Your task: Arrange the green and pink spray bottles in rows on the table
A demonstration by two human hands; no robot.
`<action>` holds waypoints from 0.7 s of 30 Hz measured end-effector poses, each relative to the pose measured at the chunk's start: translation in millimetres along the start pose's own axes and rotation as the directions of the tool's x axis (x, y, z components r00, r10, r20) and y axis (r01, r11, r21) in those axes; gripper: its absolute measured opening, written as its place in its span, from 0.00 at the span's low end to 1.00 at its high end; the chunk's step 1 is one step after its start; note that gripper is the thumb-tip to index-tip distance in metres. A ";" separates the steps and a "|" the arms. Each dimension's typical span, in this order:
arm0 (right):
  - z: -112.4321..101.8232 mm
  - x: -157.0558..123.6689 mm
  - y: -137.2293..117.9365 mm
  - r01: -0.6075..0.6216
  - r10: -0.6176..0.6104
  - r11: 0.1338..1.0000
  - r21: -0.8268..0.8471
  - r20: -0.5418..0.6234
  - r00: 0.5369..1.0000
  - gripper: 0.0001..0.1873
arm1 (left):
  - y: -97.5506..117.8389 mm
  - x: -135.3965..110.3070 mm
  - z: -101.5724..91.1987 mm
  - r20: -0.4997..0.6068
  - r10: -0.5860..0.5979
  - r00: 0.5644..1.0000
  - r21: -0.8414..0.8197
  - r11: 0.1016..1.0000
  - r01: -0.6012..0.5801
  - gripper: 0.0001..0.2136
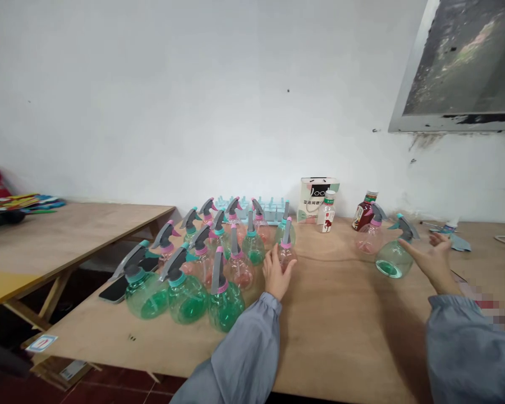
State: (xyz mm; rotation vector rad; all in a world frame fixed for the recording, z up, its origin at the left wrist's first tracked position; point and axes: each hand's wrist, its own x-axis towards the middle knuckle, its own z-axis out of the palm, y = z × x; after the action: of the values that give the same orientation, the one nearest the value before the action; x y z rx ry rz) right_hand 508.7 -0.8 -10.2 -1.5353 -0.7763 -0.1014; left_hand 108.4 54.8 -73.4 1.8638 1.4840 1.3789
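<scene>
Several round spray bottles, green and pink with grey triggers, stand clustered on the wooden table point(332, 314) at left centre. My left hand point(278, 272) wraps round the base of a pink spray bottle point(286, 247) at the cluster's right edge. My right hand point(432, 257) is open, fingers spread, just right of a green spray bottle point(393, 255) that stands apart at the right. A pink spray bottle point(369, 234) stands behind that green one.
A small white box point(315, 197), a white drink bottle point(327, 212) and a dark red drink bottle point(363, 211) stand by the wall. A light-blue tray point(270, 209) lies behind the cluster. A second wooden table point(59, 235) stands at left. A dark phone point(114, 289) lies near the front bottles.
</scene>
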 end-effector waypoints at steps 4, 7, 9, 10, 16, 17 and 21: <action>5.8 21.6 11.3 -0.119 0.098 0.992 0.035 0.358 0.928 0.38 | -7.5 4.9 2.5 -0.023 0.036 0.999 -0.037 0.999 -0.036 0.34; 5.8 16.4 9.9 -0.130 0.087 0.990 0.061 0.466 0.880 0.30 | -14.4 8.4 4.6 -0.066 0.050 0.997 -0.070 0.996 -0.055 0.35; 3.4 5.9 4.6 -0.129 0.082 0.990 0.061 0.498 0.863 0.33 | -18.7 10.5 5.7 -0.085 0.064 0.994 -0.089 0.993 -0.072 0.35; 2.4 -0.9 0.6 -0.107 0.063 0.993 0.055 0.520 0.852 0.35 | -20.6 11.5 6.3 -0.089 0.072 0.993 -0.098 0.992 -0.081 0.35; 20.5 -54.3 -33.9 0.003 -0.039 0.999 0.053 0.687 0.726 0.42 | -21.5 10.1 11.3 -0.170 0.109 0.979 -0.135 0.982 -0.133 0.35; 28.4 -63.8 -40.4 -0.019 -0.046 0.996 0.088 0.678 0.733 0.42 | -19.3 7.6 12.1 -0.223 0.121 0.967 -0.134 0.979 -0.153 0.35; 61.7 -99.4 -65.7 -0.172 -0.156 0.896 0.409 0.654 0.740 0.38 | -7.1 -5.6 12.1 -0.407 0.303 0.862 -0.081 0.928 -0.364 0.29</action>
State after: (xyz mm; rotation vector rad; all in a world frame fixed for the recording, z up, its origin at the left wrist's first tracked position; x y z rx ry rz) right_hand 375.0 9.9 -13.8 -1.1055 -1.2673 0.6536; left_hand 115.4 55.6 -86.8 1.8857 1.1997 2.0698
